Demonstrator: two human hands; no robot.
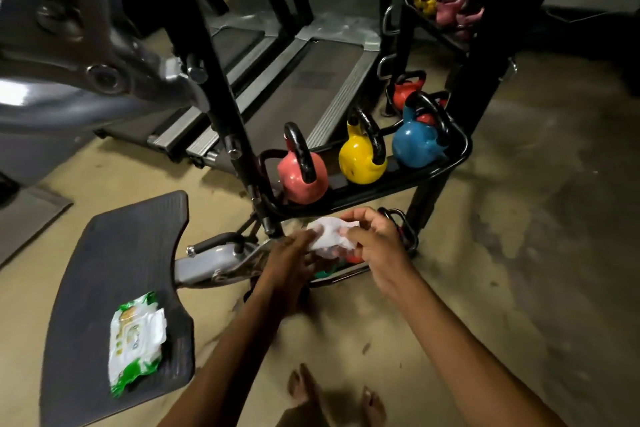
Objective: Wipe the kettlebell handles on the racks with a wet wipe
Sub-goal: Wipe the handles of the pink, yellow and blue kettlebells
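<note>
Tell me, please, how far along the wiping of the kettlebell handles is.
Done: a wet wipe is out of the pack, which lies on the dark footplate. In hand: the left hand and right hand both hold it, bunched, low before the rack. Left: no handle is being touched; whether the pink kettlebell, yellow kettlebell or blue kettlebell was wiped cannot be told.
</note>
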